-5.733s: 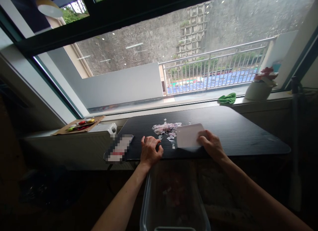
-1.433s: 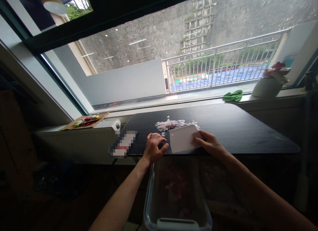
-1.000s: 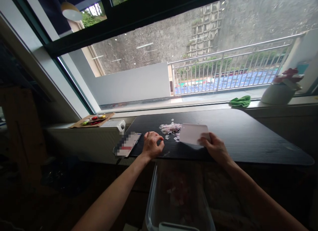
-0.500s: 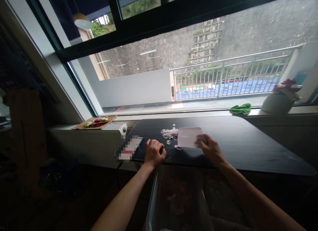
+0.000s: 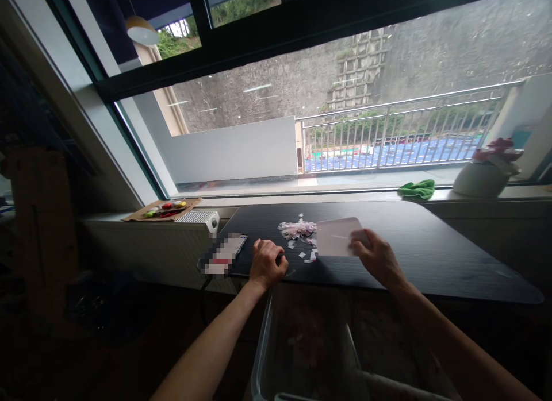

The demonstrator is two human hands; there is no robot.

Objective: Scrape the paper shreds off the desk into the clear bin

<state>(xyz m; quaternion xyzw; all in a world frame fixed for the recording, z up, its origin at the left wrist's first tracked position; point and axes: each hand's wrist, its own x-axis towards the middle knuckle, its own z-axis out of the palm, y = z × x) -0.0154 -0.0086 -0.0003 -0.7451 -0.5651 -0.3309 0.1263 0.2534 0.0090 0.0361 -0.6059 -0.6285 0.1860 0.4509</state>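
Observation:
My right hand (image 5: pixel 374 253) grips one end of a pale, flat rectangular scraper-like sheet (image 5: pixel 337 237) with rounded corners, tilted above the dark tabletop (image 5: pixel 431 246). Left of its edge lies a heap of small pale paper scraps (image 5: pixel 297 228), with a few loose pieces in front of it. At the table's front edge rests my left hand (image 5: pixel 267 262), its fingers curled closed; whether anything is inside them is hidden. Below the table edge stands a clear plastic bin (image 5: pixel 264 338) with some pale scraps dimly visible inside.
A phone (image 5: pixel 226 254), partly blurred out, lies at the table's left end. Beyond it are a radiator (image 5: pixel 150 246) and a board with colourful items (image 5: pixel 168 208). On the sill sit a green cloth (image 5: pixel 417 189) and a whitish container (image 5: pixel 483 177).
My right hand has drawn the sheet a little to the right, away from the scraps. More loose pieces show near its left edge. My left hand stays about where it was.

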